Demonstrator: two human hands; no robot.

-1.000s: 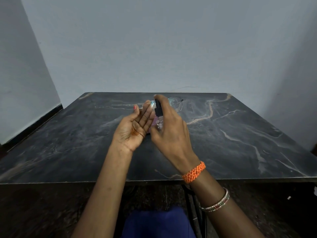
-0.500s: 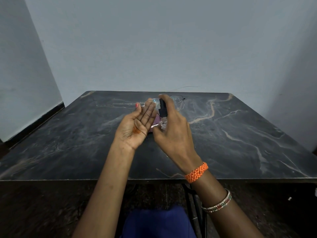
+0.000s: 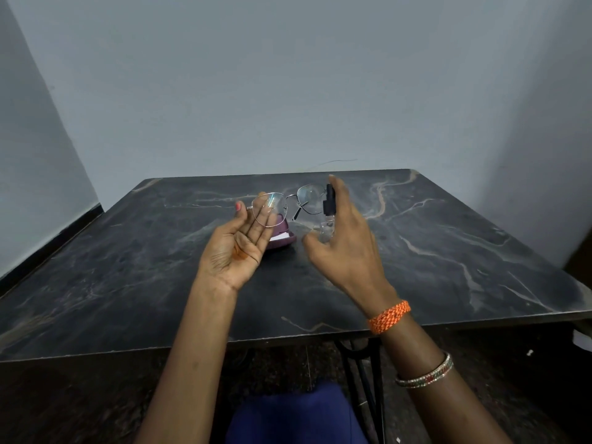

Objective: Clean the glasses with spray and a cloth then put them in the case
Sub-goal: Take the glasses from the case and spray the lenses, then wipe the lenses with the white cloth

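Note:
My left hand [image 3: 237, 245] holds thin metal-framed glasses [image 3: 288, 201] up over the table, palm toward me, thumb and fingers pinching the left lens rim. My right hand [image 3: 346, 248] grips a small clear spray bottle [image 3: 328, 216] with a black nozzle, index finger raised over the top, just right of the glasses. A maroon glasses case [image 3: 282, 235] lies open on the table behind my left hand, with something white inside; most of it is hidden by the hand.
The dark marble-patterned table [image 3: 128, 283] stands against a grey wall. Its front edge runs close to my body. A black metal table leg [image 3: 365, 379] and blue cloth on my lap [image 3: 298, 415] show below the edge.
My hands have drawn apart. The right hand with the bottle shifted right, and the maroon case now shows between them.

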